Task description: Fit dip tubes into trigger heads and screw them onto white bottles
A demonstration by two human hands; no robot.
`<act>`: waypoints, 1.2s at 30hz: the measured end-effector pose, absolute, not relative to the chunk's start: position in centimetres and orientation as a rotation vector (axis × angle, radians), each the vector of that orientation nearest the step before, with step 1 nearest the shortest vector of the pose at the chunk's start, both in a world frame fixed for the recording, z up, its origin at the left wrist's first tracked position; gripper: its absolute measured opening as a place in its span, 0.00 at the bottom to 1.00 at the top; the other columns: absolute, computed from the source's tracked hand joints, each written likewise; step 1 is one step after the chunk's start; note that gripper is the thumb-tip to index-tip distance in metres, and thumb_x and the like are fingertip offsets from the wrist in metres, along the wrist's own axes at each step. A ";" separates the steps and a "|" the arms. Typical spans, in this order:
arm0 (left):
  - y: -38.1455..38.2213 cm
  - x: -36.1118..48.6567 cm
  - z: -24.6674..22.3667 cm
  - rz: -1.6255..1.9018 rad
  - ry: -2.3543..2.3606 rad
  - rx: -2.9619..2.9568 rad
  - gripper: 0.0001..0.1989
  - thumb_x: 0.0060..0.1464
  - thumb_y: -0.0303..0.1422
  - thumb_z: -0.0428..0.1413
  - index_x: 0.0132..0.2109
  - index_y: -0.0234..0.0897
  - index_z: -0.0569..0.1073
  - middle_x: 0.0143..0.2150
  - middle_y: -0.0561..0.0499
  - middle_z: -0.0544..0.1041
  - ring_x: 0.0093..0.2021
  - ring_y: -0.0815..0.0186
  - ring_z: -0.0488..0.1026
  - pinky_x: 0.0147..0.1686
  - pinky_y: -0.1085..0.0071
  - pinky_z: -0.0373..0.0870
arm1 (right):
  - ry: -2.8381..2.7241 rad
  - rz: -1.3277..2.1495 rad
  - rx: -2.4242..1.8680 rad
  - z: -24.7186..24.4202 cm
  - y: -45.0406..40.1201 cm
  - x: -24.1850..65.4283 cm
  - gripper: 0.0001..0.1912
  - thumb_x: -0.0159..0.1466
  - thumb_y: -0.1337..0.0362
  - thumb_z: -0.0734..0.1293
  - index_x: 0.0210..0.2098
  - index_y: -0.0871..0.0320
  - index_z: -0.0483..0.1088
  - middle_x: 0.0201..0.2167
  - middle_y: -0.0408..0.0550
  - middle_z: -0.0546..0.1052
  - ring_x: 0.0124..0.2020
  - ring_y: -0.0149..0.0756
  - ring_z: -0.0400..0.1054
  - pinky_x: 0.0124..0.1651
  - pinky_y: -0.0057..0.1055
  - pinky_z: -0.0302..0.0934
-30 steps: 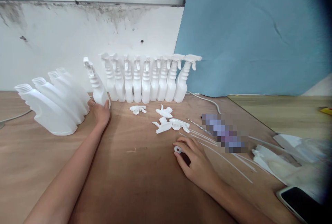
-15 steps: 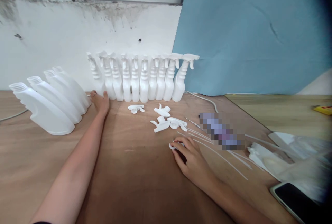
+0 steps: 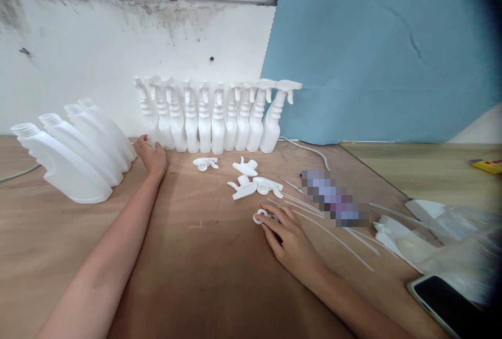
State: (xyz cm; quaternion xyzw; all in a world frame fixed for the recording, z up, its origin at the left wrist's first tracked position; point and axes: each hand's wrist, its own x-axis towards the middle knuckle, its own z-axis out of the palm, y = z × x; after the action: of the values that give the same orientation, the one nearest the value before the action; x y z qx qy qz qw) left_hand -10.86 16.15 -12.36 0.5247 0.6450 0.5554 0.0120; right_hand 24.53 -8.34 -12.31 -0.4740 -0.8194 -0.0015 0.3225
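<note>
Left hand (image 3: 152, 160) is sitting open at the far-left row's end bottle (image 3: 147, 111), probably keeping it lined up; right hand (image 3: 291, 237) is curling over rings (image 3: 258, 218), can't tell if gripping.

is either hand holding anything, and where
Left hand: at the leftmost sprayer bottle, low down; right hand: at a small white ring, its edge. Neither grip is certain.

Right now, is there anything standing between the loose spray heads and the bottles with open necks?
Yes: the left hand is between the open bottles and the loose spray heads, near the left end of the fitted row.
</note>
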 end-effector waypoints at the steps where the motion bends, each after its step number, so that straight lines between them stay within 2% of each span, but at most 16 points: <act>1: 15.3 -10.2 -12.2 1.717 1.973 1.729 0.21 0.61 0.26 0.46 0.60 0.27 0.56 0.60 0.32 0.58 0.61 0.52 0.59 0.62 0.51 0.54 | -2.157 -0.006 -1.238 -12.4 -8.3 24.6 0.15 0.67 0.74 0.59 0.47 0.55 0.73 0.50 0.56 0.73 0.50 0.50 0.65 0.49 0.50 0.65; 4: 12.6 -7.9 -11.9 1.506 1.702 2.152 0.17 0.60 0.31 0.50 0.55 0.30 0.64 0.53 0.38 0.67 0.54 0.54 0.66 0.57 0.56 0.63 | -2.172 0.009 -1.224 -12.5 -8.2 24.8 0.16 0.68 0.75 0.59 0.47 0.55 0.73 0.47 0.54 0.75 0.48 0.48 0.66 0.47 0.48 0.65; 7: 10.0 -5.6 -11.9 1.172 1.350 2.524 0.20 0.55 0.35 0.57 0.55 0.39 0.70 0.56 0.45 0.69 0.57 0.55 0.66 0.60 0.59 0.61 | -2.153 0.006 -1.225 -12.5 -8.2 24.8 0.17 0.68 0.75 0.58 0.50 0.56 0.72 0.44 0.54 0.75 0.46 0.47 0.67 0.46 0.47 0.65; 9: 8.7 -4.7 -12.0 1.018 1.220 2.645 0.18 0.56 0.34 0.57 0.54 0.43 0.72 0.58 0.47 0.69 0.58 0.54 0.64 0.60 0.56 0.61 | -2.126 0.017 -1.219 -12.3 -8.2 24.8 0.16 0.68 0.74 0.58 0.50 0.56 0.72 0.43 0.54 0.75 0.44 0.46 0.68 0.46 0.46 0.64; 11: 7.7 -4.5 -12.3 0.958 1.181 2.689 0.15 0.59 0.30 0.52 0.53 0.43 0.74 0.57 0.46 0.69 0.58 0.52 0.64 0.59 0.53 0.61 | -2.094 0.048 -1.198 -12.1 -8.2 24.9 0.16 0.69 0.74 0.59 0.50 0.56 0.72 0.41 0.53 0.76 0.43 0.45 0.69 0.45 0.44 0.64; 14: 6.3 -4.9 -12.9 0.987 1.191 2.679 0.15 0.61 0.27 0.47 0.51 0.40 0.73 0.56 0.43 0.69 0.57 0.51 0.64 0.57 0.51 0.62 | -2.043 0.102 -1.146 -11.6 -8.3 24.9 0.16 0.69 0.75 0.58 0.48 0.55 0.72 0.38 0.50 0.76 0.40 0.43 0.69 0.43 0.42 0.64; 19: 2.0 -5.3 -13.2 1.042 1.103 2.639 0.11 0.63 0.27 0.48 0.49 0.39 0.72 0.53 0.42 0.70 0.53 0.53 0.66 0.53 0.53 0.66 | -1.996 0.167 -1.012 -11.1 -8.6 24.6 0.16 0.69 0.76 0.59 0.48 0.54 0.72 0.36 0.48 0.77 0.38 0.40 0.70 0.42 0.39 0.65; 25: -3.2 -2.8 -12.0 0.991 0.792 2.550 0.13 0.66 0.30 0.51 0.56 0.43 0.68 0.53 0.46 0.72 0.53 0.61 0.69 0.52 0.64 0.69 | -1.963 0.144 -0.896 -11.4 -9.0 23.3 0.20 0.68 0.77 0.60 0.53 0.52 0.72 0.40 0.50 0.78 0.41 0.40 0.73 0.44 0.37 0.70; 30: -4.8 -1.1 -10.4 0.852 0.655 2.230 0.15 0.67 0.30 0.51 0.59 0.44 0.68 0.54 0.48 0.72 0.54 0.62 0.68 0.55 0.66 0.66 | -2.030 0.136 -0.783 -11.5 -9.3 22.2 0.19 0.67 0.80 0.61 0.51 0.55 0.71 0.42 0.51 0.77 0.44 0.39 0.72 0.48 0.36 0.69; 36: -4.9 -0.9 -9.9 0.795 0.618 2.122 0.17 0.68 0.30 0.46 0.60 0.46 0.69 0.52 0.46 0.71 0.52 0.62 0.69 0.54 0.66 0.66 | -2.054 0.085 -0.718 -11.1 -8.5 20.7 0.18 0.65 0.80 0.62 0.48 0.56 0.71 0.41 0.52 0.73 0.44 0.41 0.68 0.45 0.39 0.67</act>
State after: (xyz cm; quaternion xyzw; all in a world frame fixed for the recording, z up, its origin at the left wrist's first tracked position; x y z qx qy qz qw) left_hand -0.95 -4.94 -9.94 0.8334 0.2428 0.3121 0.3861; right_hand 20.70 -8.52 -11.09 -0.2922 -0.8358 0.0346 0.4635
